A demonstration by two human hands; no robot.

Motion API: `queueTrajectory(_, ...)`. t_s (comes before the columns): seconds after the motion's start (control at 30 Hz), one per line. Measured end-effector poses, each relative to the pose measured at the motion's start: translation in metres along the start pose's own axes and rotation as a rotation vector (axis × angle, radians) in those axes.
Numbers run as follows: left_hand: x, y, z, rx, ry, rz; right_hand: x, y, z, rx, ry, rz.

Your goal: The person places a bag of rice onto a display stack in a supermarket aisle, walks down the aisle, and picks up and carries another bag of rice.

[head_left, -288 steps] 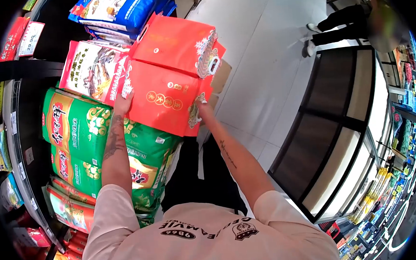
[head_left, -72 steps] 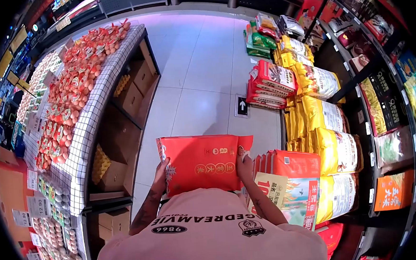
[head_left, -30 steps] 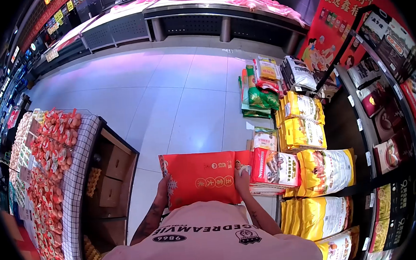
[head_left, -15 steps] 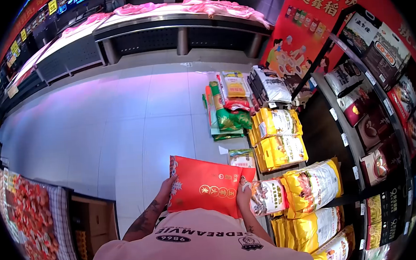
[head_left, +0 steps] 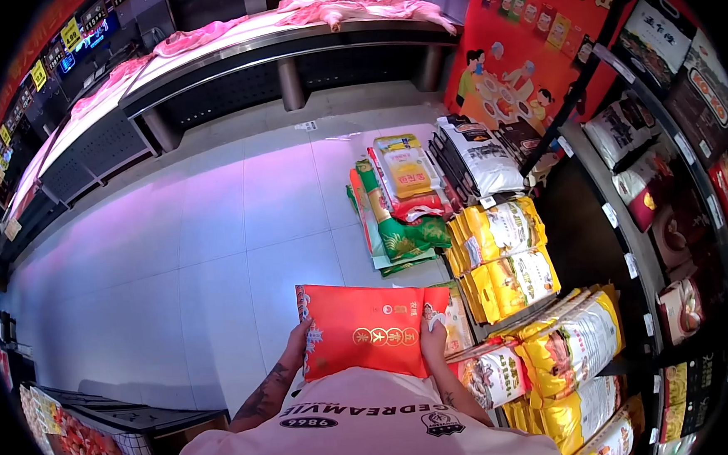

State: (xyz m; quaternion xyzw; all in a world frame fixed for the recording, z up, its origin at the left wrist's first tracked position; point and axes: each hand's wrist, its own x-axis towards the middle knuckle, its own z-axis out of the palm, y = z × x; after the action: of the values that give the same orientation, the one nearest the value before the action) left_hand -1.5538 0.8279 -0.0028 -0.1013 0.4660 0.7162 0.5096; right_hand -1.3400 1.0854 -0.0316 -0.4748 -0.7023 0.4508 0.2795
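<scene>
A red bag of rice (head_left: 362, 328) with gold lettering is held flat in front of my chest. My left hand (head_left: 299, 341) grips its left end, the fingers hidden underneath. At the other end, my right hand (head_left: 433, 340) is closed on the right edge, thumb on top. Just past my right hand lie a red-and-white bag (head_left: 491, 376) and a stack of yellow rice bags (head_left: 575, 340).
More yellow bags (head_left: 507, 256) and green bags (head_left: 406, 240) are piled on the right. Shelving (head_left: 623, 237) with packed goods runs along that side. A meat counter (head_left: 286, 44) spans the back. Packaged snacks (head_left: 86, 449) stand at lower left; tiled floor (head_left: 206, 237) lies ahead.
The view has shifted, so the snack display sits lower and the counter further left. The red rice bag stays in both hands and appears slightly lower in view.
</scene>
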Motion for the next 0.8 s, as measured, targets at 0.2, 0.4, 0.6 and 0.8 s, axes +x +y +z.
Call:
queueTrajectory(0.2,0.069,0.061,0.036,-0.130,0.100,0.142,0.153,-0.058,0.064,-0.133,-0.176,-0.121)
queueTrajectory(0.4,0.115,0.104,0.099,-0.242,0.177,0.193,0.269,-0.093,0.088,-0.099,-0.323,-0.177)
queueTrajectory(0.6,0.195,0.155,0.146,-0.125,0.144,0.140,0.335,-0.080,0.095,-0.075,-0.160,-0.190)
queueTrajectory(0.8,0.295,0.204,0.181,0.211,0.064,0.016,0.383,-0.067,0.080,-0.070,-0.054,0.004)
